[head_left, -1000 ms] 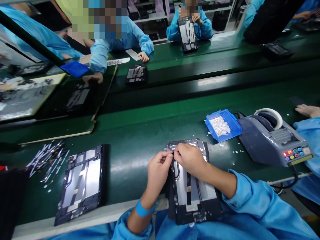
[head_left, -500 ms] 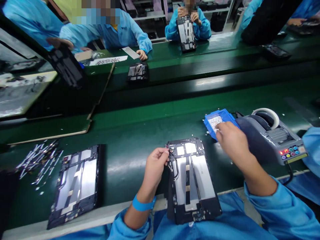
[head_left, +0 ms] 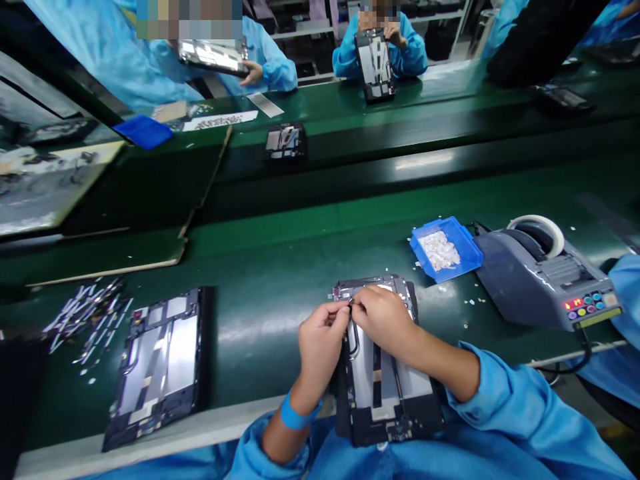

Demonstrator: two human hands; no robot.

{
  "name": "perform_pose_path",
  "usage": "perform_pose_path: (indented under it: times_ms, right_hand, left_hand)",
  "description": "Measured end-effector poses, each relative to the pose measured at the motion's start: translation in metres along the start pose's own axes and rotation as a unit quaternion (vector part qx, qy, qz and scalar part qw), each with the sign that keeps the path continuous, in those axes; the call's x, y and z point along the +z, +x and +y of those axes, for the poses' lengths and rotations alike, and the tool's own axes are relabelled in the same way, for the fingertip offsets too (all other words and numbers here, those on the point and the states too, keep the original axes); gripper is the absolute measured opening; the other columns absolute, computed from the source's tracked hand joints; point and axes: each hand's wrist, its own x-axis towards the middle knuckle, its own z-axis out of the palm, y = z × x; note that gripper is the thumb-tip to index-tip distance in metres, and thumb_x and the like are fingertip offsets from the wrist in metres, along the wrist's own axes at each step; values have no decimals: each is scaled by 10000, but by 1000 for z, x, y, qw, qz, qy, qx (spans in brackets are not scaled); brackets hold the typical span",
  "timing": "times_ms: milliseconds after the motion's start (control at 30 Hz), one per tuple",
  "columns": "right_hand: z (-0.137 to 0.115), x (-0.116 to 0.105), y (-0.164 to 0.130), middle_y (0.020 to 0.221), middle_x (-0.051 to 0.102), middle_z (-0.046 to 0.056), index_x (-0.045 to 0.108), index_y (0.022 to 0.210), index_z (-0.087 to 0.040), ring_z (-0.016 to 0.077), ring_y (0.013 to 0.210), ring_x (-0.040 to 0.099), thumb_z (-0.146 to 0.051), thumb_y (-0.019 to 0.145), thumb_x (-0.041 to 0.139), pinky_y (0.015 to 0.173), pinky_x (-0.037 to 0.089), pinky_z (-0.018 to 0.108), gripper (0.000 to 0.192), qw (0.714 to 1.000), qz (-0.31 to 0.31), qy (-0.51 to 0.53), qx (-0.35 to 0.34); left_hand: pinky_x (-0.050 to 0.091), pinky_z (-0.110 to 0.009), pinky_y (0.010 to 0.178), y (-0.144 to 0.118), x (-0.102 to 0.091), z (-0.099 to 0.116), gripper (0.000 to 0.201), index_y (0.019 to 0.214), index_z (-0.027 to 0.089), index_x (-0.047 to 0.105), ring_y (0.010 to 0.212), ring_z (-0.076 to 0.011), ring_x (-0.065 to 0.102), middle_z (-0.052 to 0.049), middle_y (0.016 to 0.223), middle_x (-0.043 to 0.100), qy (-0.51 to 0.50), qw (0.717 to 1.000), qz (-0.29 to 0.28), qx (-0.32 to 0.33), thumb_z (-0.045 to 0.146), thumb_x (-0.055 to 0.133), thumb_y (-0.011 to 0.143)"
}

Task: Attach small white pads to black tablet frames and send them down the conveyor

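An opened tablet (head_left: pixel 413 390), its inner parts bare, leans at the front edge of the bench before me. My left hand (head_left: pixel 323 337) is pinched at its upper left, where a thin black cable (head_left: pixel 355 340) runs up to the fingertips. My right hand (head_left: pixel 383 317) reaches across the top of the tablet, thumb and finger closed against the left fingertips; whatever is in that pinch is too small to make out. To the right stands a blue bin (head_left: pixel 467 257) holding small white pieces (head_left: pixel 440 251).
Another opened tablet (head_left: pixel 180 353) lies at left, beside a pile of thin strips (head_left: pixel 93 317). A grey tape dispenser (head_left: pixel 543 280) stands at right. Across the bench, one co-worker (head_left: pixel 270 63) holds a tablet, and another (head_left: pixel 413 53) holds one upright. A further tablet (head_left: pixel 285 141) lies there.
My right hand has left the blue bin and moved left to meet my left hand at the tablet's upper left. Across the bench, a co-worker has lifted a tablet.
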Motion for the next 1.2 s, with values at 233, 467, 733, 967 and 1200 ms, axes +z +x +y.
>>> perform_pose_path:
  times_ms: [233,467,733,967,1200]
  right_hand:
    - [1,3,5,809,716,35,674,780,-201,180,750,633,-92,804,594,673,400,260,137,996,14,78,43]
    - [2,4,9,803,683,27,632,766,-202,177,745,596,-84,784,568,654,356,265,135,995,9,91,31]
    - [32,-24,-1,699,608,-12,585,697,-200,147,678,561,-69,743,576,643,353,249,139,980,98,170,21]
    - [42,-52,-13,696,615,-5,603,710,-204,146,665,568,-118,779,548,630,378,247,122,979,145,140,7]
    - [94,-89,-15,776,684,46,649,769,-197,188,695,585,-211,832,570,666,380,286,102,963,241,-33,117]
  left_hand:
    - [593,-310,729,-4,1,2,179,901,218,800,765,-211,749,-42,842,806,50,998,12,35,318,660,852]
    - [564,-299,707,0,0,-3,192,888,200,781,758,-204,726,-48,831,788,7,1000,1,-1,357,682,837]
    - [406,-226,552,10,-2,-9,220,867,159,723,552,-118,532,29,592,617,-115,987,-36,-103,364,705,788]
    - [336,-207,521,17,-1,-13,197,839,161,684,525,-90,445,58,561,551,-178,974,-48,-131,334,724,754]
    - [317,-210,491,18,0,-14,229,854,160,658,509,-76,410,44,645,596,-214,965,-55,-140,352,732,754]
